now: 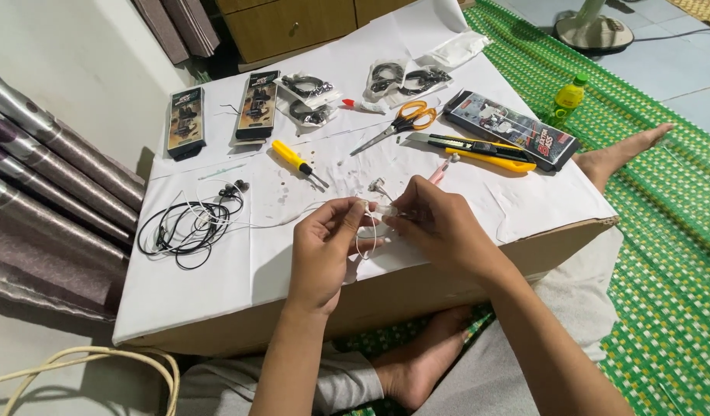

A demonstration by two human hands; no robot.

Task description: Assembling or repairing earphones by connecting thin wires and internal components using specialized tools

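Pinching a small white earphone part between them at frame centre, the left hand and right hand meet fingertip to fingertip, closed on it so the thin white wire hangs slack toward the black cable coil at left. Scissors, screwdriver and knife lie above on the paper-covered box, within easy reach.

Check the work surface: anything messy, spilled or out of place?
Small dark specks and stains dot the white paper near the yellow screwdriver. The black and white earphone cables lie tangled at the left. Both hands, left hand and right hand, pinch a white earphone wire.
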